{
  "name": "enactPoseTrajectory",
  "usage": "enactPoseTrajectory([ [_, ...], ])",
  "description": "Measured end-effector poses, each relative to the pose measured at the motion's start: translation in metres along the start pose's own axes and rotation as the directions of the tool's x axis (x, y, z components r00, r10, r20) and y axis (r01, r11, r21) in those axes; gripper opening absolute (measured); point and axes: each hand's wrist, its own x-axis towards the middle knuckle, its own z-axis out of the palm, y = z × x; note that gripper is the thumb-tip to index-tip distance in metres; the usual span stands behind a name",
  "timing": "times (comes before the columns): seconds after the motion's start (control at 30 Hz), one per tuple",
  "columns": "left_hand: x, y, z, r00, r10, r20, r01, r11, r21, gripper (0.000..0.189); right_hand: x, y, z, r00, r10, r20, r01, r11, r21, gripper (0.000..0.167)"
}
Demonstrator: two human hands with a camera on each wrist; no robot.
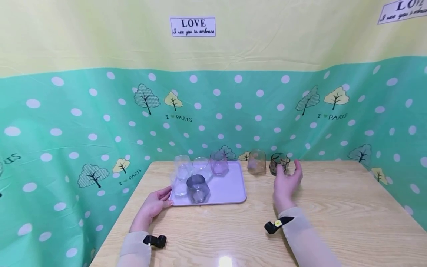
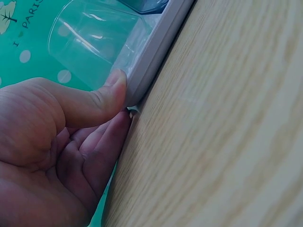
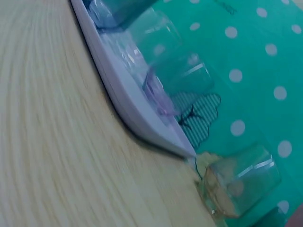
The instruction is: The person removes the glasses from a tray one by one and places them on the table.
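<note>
My left hand (image 1: 155, 204) pinches the front left corner of a pale lilac tray (image 1: 230, 191), thumb (image 2: 111, 94) on the rim and fingers below. Several clear glasses (image 1: 180, 187) stand along the tray's left side. A grey-blue faceted glass (image 1: 198, 190) is at its front, and a pale purple glass (image 1: 218, 164) at the back. Beyond the tray's right end, an amber glass (image 1: 257, 162) stands beside a dark brown glass (image 1: 275, 159). My right hand (image 1: 286, 187) is at the dark glass, thumb in front of it and fingers spread to its right.
The light wood table (image 1: 220, 230) runs back to a green dotted curtain (image 1: 240, 122), close behind the glasses. Black straps with small cameras (image 1: 156, 241) sit on both wrists.
</note>
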Motion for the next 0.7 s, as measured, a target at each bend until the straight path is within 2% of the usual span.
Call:
enactPoseTrajectory([
  [0.13,0.001,-0.001,0.000,1.000,-0.006,-0.008,0.006,1.000,0.009,0.073,-0.017,0.000,0.013,0.998,-0.062,-0.019,0.063,0.998,0.014,0.064],
  [0.27,0.001,-0.001,-0.001,1.000,0.001,0.001,-0.001,1.000,0.005,0.074,-0.036,0.003,0.027,0.995,-0.091,0.042,0.091,0.996,-0.008,0.060],
  [0.37,0.001,0.000,-0.001,1.000,0.007,0.004,-0.007,1.000,0.002,0.074,-0.052,0.008,0.034,0.990,-0.045,0.137,0.053,0.997,-0.055,0.060],
  [0.5,-0.001,0.001,0.000,1.000,0.002,-0.003,-0.002,1.000,0.008,0.073,-0.069,0.019,0.045,0.964,0.025,0.266,-0.002,0.996,-0.085,0.060],
  [0.7,-0.002,0.000,0.000,1.000,0.008,-0.003,-0.008,1.000,-0.004,0.072,-0.086,0.028,0.062,0.933,0.058,0.354,-0.024,0.995,-0.100,0.057],
])
